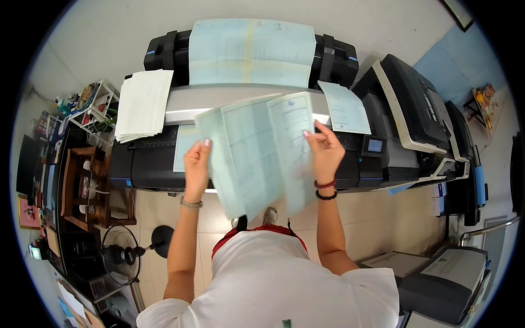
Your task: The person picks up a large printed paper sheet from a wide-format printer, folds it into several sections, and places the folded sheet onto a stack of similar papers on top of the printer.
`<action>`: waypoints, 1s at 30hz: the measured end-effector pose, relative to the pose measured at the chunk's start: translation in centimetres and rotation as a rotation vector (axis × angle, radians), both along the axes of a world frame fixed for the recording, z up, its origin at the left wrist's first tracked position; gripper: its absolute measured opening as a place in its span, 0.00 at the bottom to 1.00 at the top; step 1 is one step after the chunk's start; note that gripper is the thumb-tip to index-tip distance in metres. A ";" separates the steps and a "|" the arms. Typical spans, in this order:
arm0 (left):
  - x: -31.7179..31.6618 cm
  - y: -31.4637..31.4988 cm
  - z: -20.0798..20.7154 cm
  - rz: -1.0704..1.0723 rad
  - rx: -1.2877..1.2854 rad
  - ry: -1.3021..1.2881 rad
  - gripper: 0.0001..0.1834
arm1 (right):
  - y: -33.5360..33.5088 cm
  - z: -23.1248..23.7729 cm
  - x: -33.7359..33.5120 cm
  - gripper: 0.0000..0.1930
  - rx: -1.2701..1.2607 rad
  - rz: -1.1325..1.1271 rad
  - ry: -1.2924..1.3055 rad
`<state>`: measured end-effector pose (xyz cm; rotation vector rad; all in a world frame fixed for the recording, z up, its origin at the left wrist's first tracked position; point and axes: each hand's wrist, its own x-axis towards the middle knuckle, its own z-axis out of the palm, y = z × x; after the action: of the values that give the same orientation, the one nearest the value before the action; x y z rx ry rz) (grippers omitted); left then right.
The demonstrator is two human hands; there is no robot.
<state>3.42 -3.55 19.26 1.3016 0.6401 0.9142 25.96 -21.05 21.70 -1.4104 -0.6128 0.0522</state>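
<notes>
I hold a large pale-blue printed sheet (257, 153), creased into panels, up in front of me over a wide black large-format printer (150, 164). My left hand (196, 161) pinches its left edge, with a metal bracelet on the wrist. At the sheet's right panel, my right hand (326, 148) grips the edge; red and black bead bracelets circle that wrist. Another big pale-blue sheet (251, 52) hangs from the printer's top.
A stack of white paper (143, 104) lies on the printer's left end, a small sheet (344, 108) on its right. A grey copier (407, 117) stands to the right, another printer (448, 276) lower right. A standing fan (121, 254) and cluttered wooden shelves (82, 186) are on the left.
</notes>
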 end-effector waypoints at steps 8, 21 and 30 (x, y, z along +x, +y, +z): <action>-10.5 9.6 1.3 0.395 0.291 0.202 0.17 | -8.5 -0.2 10.0 0.13 -0.018 -0.267 -0.113; -22.4 19.0 -5.1 0.478 0.436 0.507 0.23 | -13.0 -7.5 17.8 0.07 -0.226 -0.238 0.026; -22.1 19.8 -6.6 0.481 0.406 0.456 0.22 | -12.1 -9.5 21.0 0.06 -0.297 -0.034 0.361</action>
<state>-18.70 16.23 12.67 1.7848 1.2041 1.1865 46.98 -33.18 12.25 -1.6473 -0.2877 0.3753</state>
